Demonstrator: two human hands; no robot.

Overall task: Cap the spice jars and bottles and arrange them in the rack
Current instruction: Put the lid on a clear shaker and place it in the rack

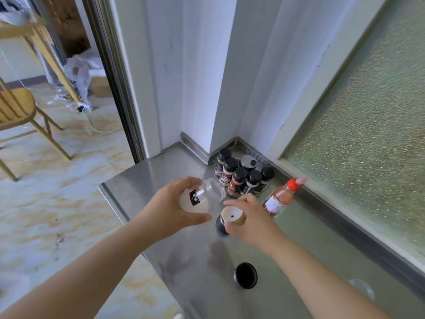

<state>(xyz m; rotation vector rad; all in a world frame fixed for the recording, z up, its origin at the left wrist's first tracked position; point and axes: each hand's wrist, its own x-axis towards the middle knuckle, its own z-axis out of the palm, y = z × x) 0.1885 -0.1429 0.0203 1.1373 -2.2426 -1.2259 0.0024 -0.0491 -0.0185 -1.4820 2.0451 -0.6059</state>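
Note:
My left hand (169, 209) grips an uncapped clear jar (203, 196) with white powder and a black label, tilted with its mouth toward the rack. Close beside it, my right hand (249, 218) holds a tan wooden lid (232, 216) with a small hole, just below the jar's mouth. A dark bottle (221, 227) stands partly hidden under that lid and hand. In the counter's corner sits the rack (258, 192) with several black-capped spice jars (239, 180). A red sauce bottle (281, 196) with a red nozzle cap stands right of the rack. A black cap (245, 275) lies loose on the counter.
The steel counter (184, 272) ends at its left edge above a tiled floor. A frosted window (368, 111) and its sill run along the right. White wall panels (202, 77) stand behind the rack. A wooden chair (20, 107) is far left. A clear lid (362, 290) lies near right.

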